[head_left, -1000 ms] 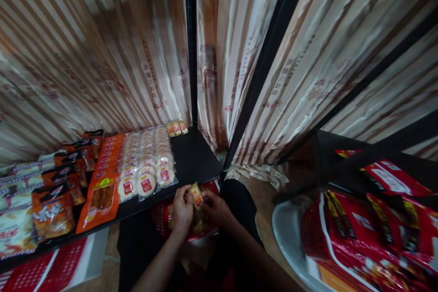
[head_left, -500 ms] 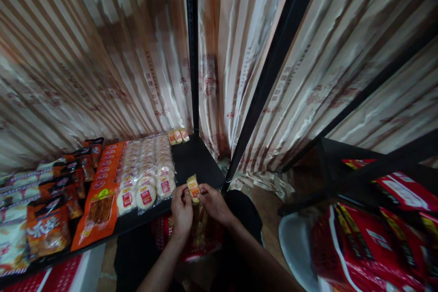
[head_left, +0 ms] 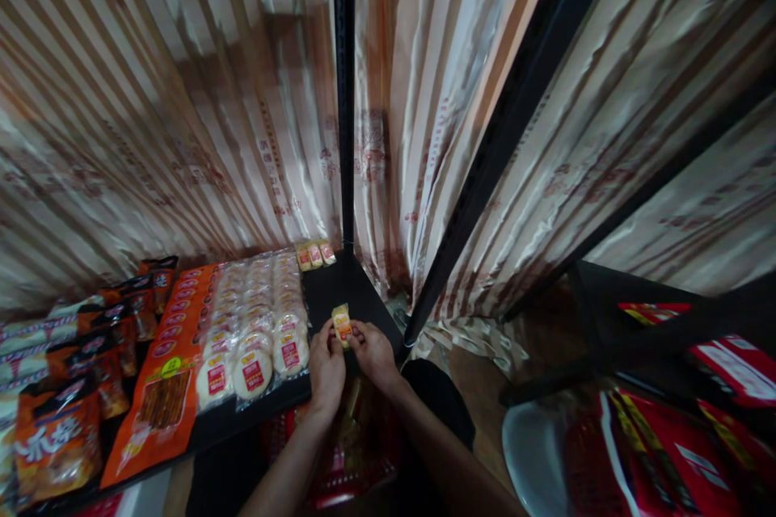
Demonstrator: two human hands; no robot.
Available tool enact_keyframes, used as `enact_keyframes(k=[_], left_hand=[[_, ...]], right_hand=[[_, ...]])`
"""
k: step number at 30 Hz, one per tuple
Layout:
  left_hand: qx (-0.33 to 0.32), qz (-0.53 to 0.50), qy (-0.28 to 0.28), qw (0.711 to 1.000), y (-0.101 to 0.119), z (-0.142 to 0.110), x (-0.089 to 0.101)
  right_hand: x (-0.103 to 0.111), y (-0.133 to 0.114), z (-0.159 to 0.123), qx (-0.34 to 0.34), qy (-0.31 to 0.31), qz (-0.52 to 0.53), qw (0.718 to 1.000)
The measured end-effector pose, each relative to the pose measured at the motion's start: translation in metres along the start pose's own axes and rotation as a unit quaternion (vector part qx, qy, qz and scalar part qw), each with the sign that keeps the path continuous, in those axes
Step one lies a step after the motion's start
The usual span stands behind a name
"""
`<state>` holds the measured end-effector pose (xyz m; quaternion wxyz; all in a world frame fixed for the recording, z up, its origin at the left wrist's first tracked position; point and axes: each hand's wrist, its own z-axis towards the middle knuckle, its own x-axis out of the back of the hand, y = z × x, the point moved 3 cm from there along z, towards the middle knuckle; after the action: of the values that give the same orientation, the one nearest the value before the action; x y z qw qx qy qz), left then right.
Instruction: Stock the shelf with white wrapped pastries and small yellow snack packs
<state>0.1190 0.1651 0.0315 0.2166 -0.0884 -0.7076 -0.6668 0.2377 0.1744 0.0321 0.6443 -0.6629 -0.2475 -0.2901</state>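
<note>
My left hand (head_left: 326,367) and my right hand (head_left: 374,353) together pinch a small yellow snack packet (head_left: 342,322), held upright just above the front right part of a black shelf (head_left: 352,291). Three similar small yellow packets (head_left: 314,254) stand in a row at the shelf's back corner. Below my hands lies a red bag (head_left: 355,452) holding more such packets.
On the shelf lie rows of round white cakes in clear wrap (head_left: 260,323), orange packets (head_left: 173,363) and dark orange snack bags (head_left: 57,436). Black shelf posts (head_left: 347,97) rise before a striped curtain (head_left: 151,137). Red packages (head_left: 685,452) lie on a second shelf at right, near a white stool (head_left: 533,452).
Both hands have lifted the small packet from over the red bag up and forward to just above the shelf. The view has tilted upward.
</note>
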Motion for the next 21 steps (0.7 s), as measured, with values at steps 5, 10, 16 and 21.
enact_keyframes(k=[5, 10, 16, 21], left_hand=[[0.027, 0.014, -0.014, 0.999, 0.006, 0.018, -0.007], [0.04, 0.034, -0.019, 0.998, 0.016, 0.032, -0.013], [0.031, 0.032, -0.023, 0.999, 0.022, 0.05, -0.021], [0.031, 0.024, -0.018, 0.999, 0.024, 0.065, -0.03]], right_hand=[[-0.004, -0.001, 0.015, -0.015, 0.015, -0.06, 0.998], [-0.01, 0.0, 0.03, -0.022, 0.04, -0.066, 0.997], [-0.018, 0.003, 0.046, 0.01, 0.079, -0.03, 0.996], [-0.02, 0.006, 0.063, -0.007, 0.118, -0.028, 0.993]])
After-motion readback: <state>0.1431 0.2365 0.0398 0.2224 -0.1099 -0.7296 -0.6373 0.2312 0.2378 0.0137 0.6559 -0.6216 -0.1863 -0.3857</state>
